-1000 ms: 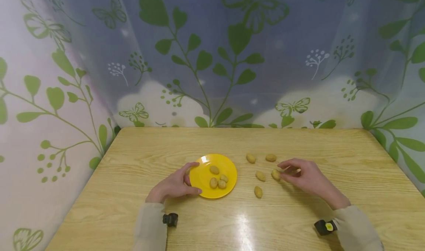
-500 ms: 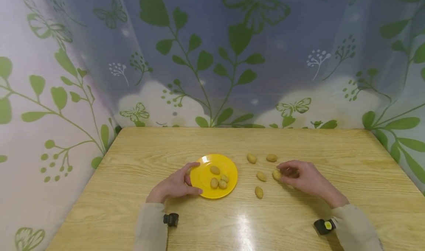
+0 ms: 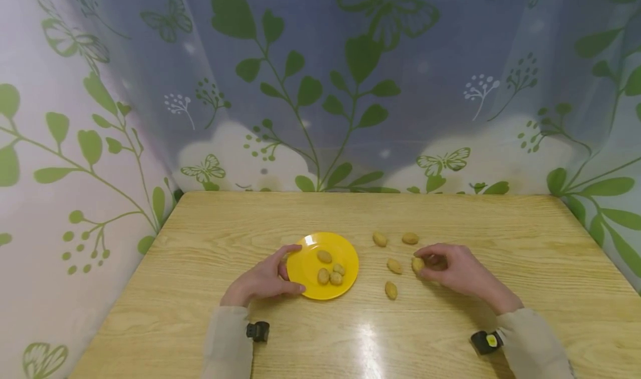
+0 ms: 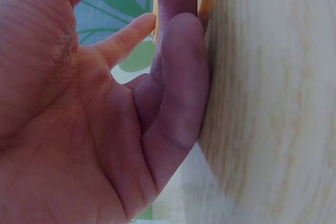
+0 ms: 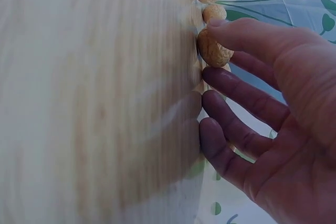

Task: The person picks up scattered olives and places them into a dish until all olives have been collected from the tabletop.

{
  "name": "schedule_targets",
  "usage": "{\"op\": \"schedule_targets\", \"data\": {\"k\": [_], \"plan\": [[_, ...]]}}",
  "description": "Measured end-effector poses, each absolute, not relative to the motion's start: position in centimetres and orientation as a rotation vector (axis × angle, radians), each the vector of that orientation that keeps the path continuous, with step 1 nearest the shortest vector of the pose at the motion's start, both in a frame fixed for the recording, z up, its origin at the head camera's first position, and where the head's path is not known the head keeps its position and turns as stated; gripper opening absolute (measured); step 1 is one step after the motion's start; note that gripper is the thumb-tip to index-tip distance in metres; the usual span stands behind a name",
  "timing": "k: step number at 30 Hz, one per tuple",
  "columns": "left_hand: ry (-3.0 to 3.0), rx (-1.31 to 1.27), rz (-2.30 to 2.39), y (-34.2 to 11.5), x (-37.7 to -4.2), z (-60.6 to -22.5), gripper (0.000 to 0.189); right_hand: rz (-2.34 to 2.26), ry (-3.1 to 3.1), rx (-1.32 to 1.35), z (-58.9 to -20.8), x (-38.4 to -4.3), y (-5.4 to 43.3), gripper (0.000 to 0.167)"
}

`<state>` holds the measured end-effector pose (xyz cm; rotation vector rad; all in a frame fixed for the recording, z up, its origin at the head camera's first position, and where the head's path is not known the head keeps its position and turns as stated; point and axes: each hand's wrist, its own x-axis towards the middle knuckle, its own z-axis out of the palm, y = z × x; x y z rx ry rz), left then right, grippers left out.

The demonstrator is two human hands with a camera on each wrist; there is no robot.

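My left hand holds the left rim of a yellow plate, thumb at the near side and index finger at the far side. Several small potatoes lie on that plate. To the right, my right hand pinches a small potato between thumb and fingers, at table height. The right wrist view shows the thumb on top of this wrinkled potato, the other fingers spread below it. In the left wrist view, bent fingers rest by the table, and only a sliver of the plate shows.
Between plate and right hand, several loose potatoes lie on the wooden table. A patterned curtain hangs along the table's back edge. Another stretch of curtain hangs at the left side.
My right hand has moved slightly left and its thumb and fingers have closed in on the potato. The left hand and plate keep their place.
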<state>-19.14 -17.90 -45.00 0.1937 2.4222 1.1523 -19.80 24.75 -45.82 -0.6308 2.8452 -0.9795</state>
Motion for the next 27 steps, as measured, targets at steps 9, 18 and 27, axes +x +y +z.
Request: {"op": "schedule_targets", "data": {"k": [9, 18, 27], "plan": [[2.447, 0.188, 1.134, -17.83, -19.15, -44.99, 0.090, -0.987, 2.834, -0.628, -45.63, -19.67, 24.62, 0.032], [2.449, 0.175, 1.129, -17.76, -19.15, -45.11, 0.090, -1.015, 2.849, -0.610, -45.26, -19.42, 24.56, 0.032], [2.421, 0.183, 1.127, -17.86, -19.23, -45.12, 0.092, -1.068, 2.876, -0.645, -45.27, -19.44, 24.49, 0.031]]}}
